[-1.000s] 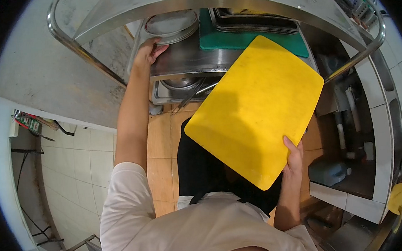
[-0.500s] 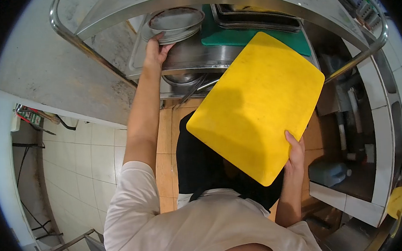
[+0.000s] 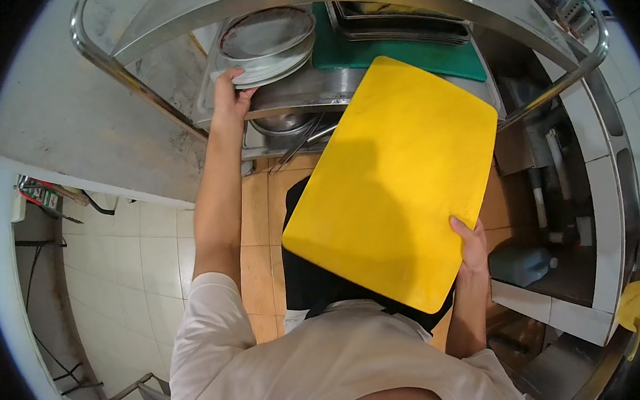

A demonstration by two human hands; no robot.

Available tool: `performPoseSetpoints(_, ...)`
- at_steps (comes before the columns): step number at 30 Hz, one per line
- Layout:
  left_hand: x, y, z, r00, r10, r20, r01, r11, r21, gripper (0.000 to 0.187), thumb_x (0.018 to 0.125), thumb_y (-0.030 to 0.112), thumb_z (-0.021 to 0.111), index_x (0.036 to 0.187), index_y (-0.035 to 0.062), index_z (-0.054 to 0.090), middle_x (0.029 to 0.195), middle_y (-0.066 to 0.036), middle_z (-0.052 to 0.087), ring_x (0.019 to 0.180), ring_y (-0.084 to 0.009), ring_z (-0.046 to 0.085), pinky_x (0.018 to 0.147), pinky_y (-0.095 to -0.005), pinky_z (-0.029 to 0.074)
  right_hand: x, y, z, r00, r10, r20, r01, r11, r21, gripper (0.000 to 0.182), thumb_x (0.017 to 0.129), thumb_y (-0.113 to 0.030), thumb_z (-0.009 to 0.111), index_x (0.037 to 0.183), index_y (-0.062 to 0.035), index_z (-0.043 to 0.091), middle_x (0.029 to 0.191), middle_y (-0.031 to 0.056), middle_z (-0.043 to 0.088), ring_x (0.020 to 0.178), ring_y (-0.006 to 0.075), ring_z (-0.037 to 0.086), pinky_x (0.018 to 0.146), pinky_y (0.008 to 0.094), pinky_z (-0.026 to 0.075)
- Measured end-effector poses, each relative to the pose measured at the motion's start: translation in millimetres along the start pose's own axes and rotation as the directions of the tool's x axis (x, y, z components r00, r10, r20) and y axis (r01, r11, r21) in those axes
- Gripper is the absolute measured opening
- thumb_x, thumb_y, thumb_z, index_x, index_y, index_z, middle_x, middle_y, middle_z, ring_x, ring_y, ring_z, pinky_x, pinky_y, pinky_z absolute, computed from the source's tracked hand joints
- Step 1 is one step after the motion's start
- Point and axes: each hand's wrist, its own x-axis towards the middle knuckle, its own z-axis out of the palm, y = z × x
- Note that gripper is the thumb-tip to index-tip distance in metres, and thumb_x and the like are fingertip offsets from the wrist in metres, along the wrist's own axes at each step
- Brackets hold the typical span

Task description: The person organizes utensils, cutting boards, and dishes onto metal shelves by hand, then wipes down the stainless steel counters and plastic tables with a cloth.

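Note:
In my right hand point(image 3: 472, 248) is a large yellow cutting board point(image 3: 399, 180), gripped at its lower right edge with the thumb on top. The board slants in front of my body, its far corner over the shelf's front. My left hand point(image 3: 231, 95) grips the front left rim of a stack of white plates point(image 3: 274, 68), thumb above and fingers below. On top of the stack sits an oval dish point(image 3: 267, 33) with a dark stained rim. The plates tilt towards me at the left end of the metal shelf point(image 3: 313, 90).
A green cutting board point(image 3: 429, 60) lies on the shelf under several dark baking trays point(image 3: 401, 34). On the lower shelf are a metal bowl point(image 3: 282, 121) and tongs point(image 3: 295, 144). Curved steel rails point(image 3: 137, 86) frame the cart. A plastic jug point(image 3: 522, 264) stands at right.
The plate stack has moved towards me and tilted with my left hand. The yellow board has turned slightly, its far end shifting left. The whole view has shifted a little.

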Motion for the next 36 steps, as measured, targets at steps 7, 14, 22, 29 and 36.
performPoseSetpoints(7, -66, 40, 0, 1.0, 0.018, -0.003, -0.018, 0.999, 0.043, 0.04, 0.083, 0.0, 0.058, 0.123, -0.0027, 0.052, 0.12, -0.015, 0.06, 0.107, -0.029, 0.064, 0.093, -0.0403, 0.057, -9, 14, 21, 0.992, 0.098, 0.083, -0.097, 0.995, -0.013, 0.044, 0.086, 0.004, 0.065, 0.129, 0.0035, 0.054, 0.12, 0.0141, 0.065, 0.105, 0.0245, 0.066, 0.092, 0.0364, 0.053)
performPoseSetpoints(14, -127, 61, -11, 0.998, 0.022, -0.056, -0.022, 1.0, 0.009, 0.047, 0.083, 0.0, 0.057, 0.129, -0.0037, 0.05, 0.125, -0.016, 0.059, 0.115, -0.0285, 0.061, 0.096, -0.0398, 0.056, 17, 23, 65, 0.97, 0.145, 0.193, -0.129, 0.987, -0.092, 0.046, 0.085, 0.004, 0.064, 0.129, 0.0029, 0.053, 0.118, 0.0126, 0.066, 0.104, 0.0215, 0.066, 0.091, 0.0343, 0.053)
performPoseSetpoints(22, -159, 70, -25, 0.988, 0.006, -0.154, -0.009, 1.0, -0.019, 0.041, 0.081, -0.001, 0.055, 0.121, -0.0072, 0.053, 0.115, -0.018, 0.065, 0.102, -0.03, 0.068, 0.088, -0.0393, 0.061, 68, 34, 137, 0.932, 0.211, 0.293, -0.143, 0.961, -0.238, 0.048, 0.085, 0.002, 0.065, 0.131, 0.0005, 0.053, 0.117, 0.011, 0.066, 0.106, 0.0203, 0.065, 0.092, 0.0341, 0.052)
performPoseSetpoints(29, -180, 69, -27, 0.99, 0.007, -0.142, -0.011, 1.0, -0.026, 0.039, 0.081, 0.002, 0.055, 0.119, -0.0077, 0.054, 0.113, -0.019, 0.066, 0.099, -0.0299, 0.069, 0.086, -0.0387, 0.062, 115, 52, 171, 0.893, 0.134, 0.43, -0.036, 0.973, -0.23, 0.048, 0.086, -0.001, 0.066, 0.132, 0.0007, 0.051, 0.122, 0.012, 0.063, 0.112, 0.0232, 0.063, 0.095, 0.0353, 0.051)
performPoseSetpoints(36, -191, 74, -37, 0.99, 0.019, -0.137, -0.022, 1.0, -0.023, 0.043, 0.081, 0.002, 0.053, 0.122, -0.0089, 0.051, 0.115, -0.02, 0.065, 0.101, -0.0309, 0.069, 0.089, -0.0396, 0.061, 159, 57, 214, 0.86, 0.181, 0.477, -0.082, 0.972, -0.221, 0.04, 0.084, 0.004, 0.061, 0.125, 0.002, 0.057, 0.116, 0.0121, 0.067, 0.104, 0.0239, 0.066, 0.088, 0.0363, 0.053)
